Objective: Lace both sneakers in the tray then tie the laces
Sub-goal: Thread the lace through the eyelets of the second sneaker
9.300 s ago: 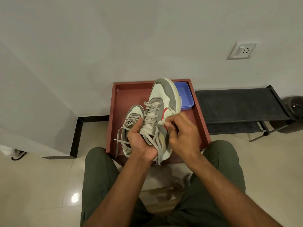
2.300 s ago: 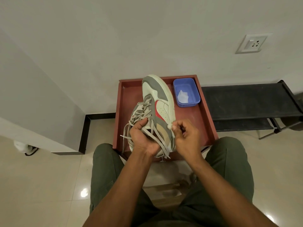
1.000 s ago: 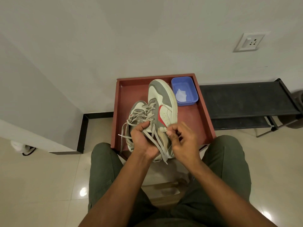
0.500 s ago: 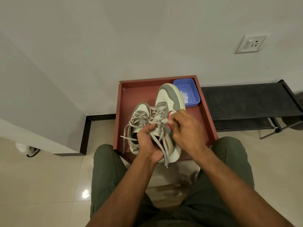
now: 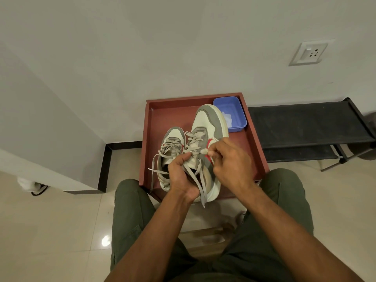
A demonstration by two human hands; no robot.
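Two grey and white sneakers are in a red-brown tray (image 5: 256, 143). The left sneaker (image 5: 173, 139) lies flat with its loose laces spilling over the tray's left side. My left hand (image 5: 182, 177) grips the right sneaker (image 5: 209, 123) around its tongue and collar, toe pointing away from me. Two flat grey lace ends (image 5: 200, 188) hang down past my left wrist. My right hand (image 5: 232, 161) pinches a frayed whitish lace tip (image 5: 204, 151) at the upper eyelets beside the red side stripe.
A blue plastic tub (image 5: 234, 110) with something white inside sits in the tray's far right corner. A black low rack (image 5: 307, 127) stands to the right against the wall. My knees flank the tray's near edge; a cardboard box (image 5: 203, 239) lies on the floor between them.
The sneaker has been turned from its side back to laces-up. My right hand moved from its outer side to the upper eyelets, still pinching the lace tip.
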